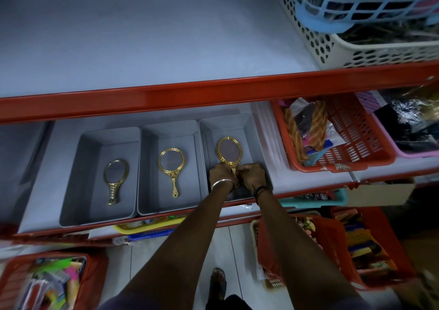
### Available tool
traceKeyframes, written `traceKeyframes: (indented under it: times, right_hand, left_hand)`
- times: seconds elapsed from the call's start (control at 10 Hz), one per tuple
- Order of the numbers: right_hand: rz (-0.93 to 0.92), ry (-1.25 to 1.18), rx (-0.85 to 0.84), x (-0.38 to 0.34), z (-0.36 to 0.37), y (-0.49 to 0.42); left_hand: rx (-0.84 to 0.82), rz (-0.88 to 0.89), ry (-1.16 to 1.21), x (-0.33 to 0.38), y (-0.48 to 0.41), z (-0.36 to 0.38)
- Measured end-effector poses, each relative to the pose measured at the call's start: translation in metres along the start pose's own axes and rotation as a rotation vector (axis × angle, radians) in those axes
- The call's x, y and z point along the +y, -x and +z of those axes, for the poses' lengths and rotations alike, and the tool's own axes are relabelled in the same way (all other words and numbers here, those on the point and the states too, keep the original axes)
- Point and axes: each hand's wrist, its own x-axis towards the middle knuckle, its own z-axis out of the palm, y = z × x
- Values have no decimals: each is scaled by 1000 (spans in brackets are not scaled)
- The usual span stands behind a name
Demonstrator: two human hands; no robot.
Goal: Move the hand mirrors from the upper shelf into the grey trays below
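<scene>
Three grey trays stand side by side on the lower shelf. The left tray (76,205) holds a pale gold hand mirror (115,179). A round gold mirror (171,167) lies in the middle tray (147,141). In the right tray (249,134) an oval gold mirror (229,150) lies with its glass towards the back. My left hand (221,174) and my right hand (253,175) both pinch its handle near the tray's front. The upper shelf (142,48) shows no mirrors.
A red shelf rail (166,96) runs across above the trays. A white perforated basket (356,48) with a blue one inside sits at the upper right. Red baskets of goods stand right of the trays (370,153) and lower down (380,257). My foot shows on the floor.
</scene>
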Motion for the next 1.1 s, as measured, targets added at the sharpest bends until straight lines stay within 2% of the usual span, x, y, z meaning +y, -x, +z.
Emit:
traceKeyframes:
  times: [0.7, 1.0, 1.1]
  right_hand:
    - [16, -23, 14, -5, -1, 7]
    - [-11, -49, 71, -17, -11, 21]
    - [-53, -61, 127, -27, -18, 34]
  left_hand:
    - [-29, 16, -70, 3, 4, -3]
    - [43, 40, -23, 4, 15, -17]
    - [90, 144, 3, 8, 22, -25]
